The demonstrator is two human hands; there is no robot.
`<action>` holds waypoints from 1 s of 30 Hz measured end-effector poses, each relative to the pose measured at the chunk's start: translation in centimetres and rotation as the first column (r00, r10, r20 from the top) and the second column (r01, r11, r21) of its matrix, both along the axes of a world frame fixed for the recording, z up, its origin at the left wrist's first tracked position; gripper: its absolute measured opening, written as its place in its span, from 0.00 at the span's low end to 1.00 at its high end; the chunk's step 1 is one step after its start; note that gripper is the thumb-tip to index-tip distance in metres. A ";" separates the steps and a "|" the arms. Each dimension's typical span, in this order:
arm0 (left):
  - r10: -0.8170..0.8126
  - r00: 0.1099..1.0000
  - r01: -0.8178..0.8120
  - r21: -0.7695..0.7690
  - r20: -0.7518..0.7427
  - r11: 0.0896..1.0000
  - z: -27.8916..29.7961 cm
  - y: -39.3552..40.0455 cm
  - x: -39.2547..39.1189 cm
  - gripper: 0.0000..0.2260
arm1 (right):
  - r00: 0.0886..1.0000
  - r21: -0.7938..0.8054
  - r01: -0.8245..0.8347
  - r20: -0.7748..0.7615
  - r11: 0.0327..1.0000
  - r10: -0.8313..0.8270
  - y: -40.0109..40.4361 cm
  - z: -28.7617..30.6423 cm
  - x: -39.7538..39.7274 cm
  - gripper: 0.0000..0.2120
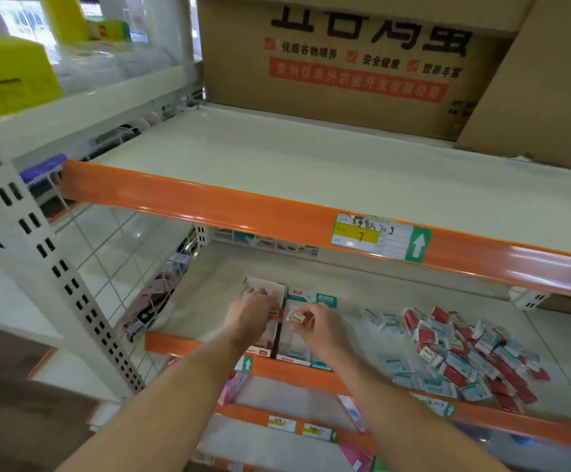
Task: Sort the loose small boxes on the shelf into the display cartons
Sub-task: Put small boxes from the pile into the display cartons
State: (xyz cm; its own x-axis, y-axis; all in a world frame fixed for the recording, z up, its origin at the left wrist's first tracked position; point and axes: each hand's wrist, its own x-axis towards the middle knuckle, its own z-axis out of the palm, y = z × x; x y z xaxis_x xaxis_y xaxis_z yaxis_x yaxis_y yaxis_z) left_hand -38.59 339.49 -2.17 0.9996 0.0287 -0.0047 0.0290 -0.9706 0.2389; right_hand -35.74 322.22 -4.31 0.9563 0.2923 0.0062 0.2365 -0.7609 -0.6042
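head view: two cartons stand side by side at the front edge of the middle shelf [362, 294], touching along one wall. left carton [263, 291] is white with red trim; right carton [311, 299] is white with teal trim. both fronts sit flush with the orange lip [311, 371].

left hand [251, 316] reaches into the left carton, fingers curled down inside it; whether it grips anything cannot be told. right hand [321, 327] hovers over the right carton and pinches a small red-and-white box [300, 317] between thumb and fingers. the two hands are close together, not touching.

loose pile [464, 352] of red and teal boxes lies to the right of the cartons, well apart from them, spreading up to the lip. bare shelf shows between cartons and pile, and behind both.

upper shelf lip [209, 206] overhangs the work area and carries a price tag [379, 238]. brown cases [362, 63] stand at the back of the upper shelf. wire mesh [107, 247] closes the left end.
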 end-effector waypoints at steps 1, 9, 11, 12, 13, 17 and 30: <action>-0.003 1.000 0.003 0.009 -0.002 1.000 0.0 0.5 -0.1 0.17 | 1.000 -0.002 -0.006 0.007 1.000 0.006 0.5 0.0 0.0 0.10; 0.078 0.997 -0.079 -0.069 -0.015 0.994 -0.8 3.7 -1.1 0.05 | 0.998 -0.103 -0.060 0.012 0.993 0.062 4.0 0.7 -0.8 0.15; 0.067 0.997 -0.070 -0.071 -0.041 0.995 -0.7 3.9 -1.2 0.04 | 0.997 -0.122 -0.071 0.003 0.990 0.072 4.6 1.0 -1.2 0.16; 0.059 0.997 -0.063 -0.076 -0.050 0.995 -0.7 4.0 -1.1 0.04 | 0.997 -0.129 -0.076 0.001 0.989 0.077 4.8 1.1 -1.3 0.16; 0.055 0.997 -0.059 -0.063 -0.062 0.996 -0.8 4.1 -1.0 0.05 | 0.997 -0.132 -0.080 -0.001 0.988 0.081 5.0 1.2 -1.4 0.16; 0.051 0.993 -0.057 -0.054 -0.108 0.997 -0.9 4.3 -1.1 0.05 | 0.995 -0.151 -0.099 -0.013 0.983 0.099 5.5 1.4 -1.5 0.15; 0.103 0.965 -0.147 -0.170 -0.243 0.974 -1.3 4.7 -1.2 0.11 | 0.987 -0.276 -0.145 -0.109 0.950 0.119 7.1 0.8 -1.8 0.14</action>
State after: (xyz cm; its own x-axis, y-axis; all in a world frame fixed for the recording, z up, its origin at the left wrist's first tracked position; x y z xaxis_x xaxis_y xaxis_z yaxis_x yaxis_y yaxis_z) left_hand -39.83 344.15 -3.51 0.9589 0.1300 -0.2521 0.2229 -0.8950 0.3864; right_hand -37.56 329.36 -3.56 0.9018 0.3935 -0.1788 0.3014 -0.8690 -0.3924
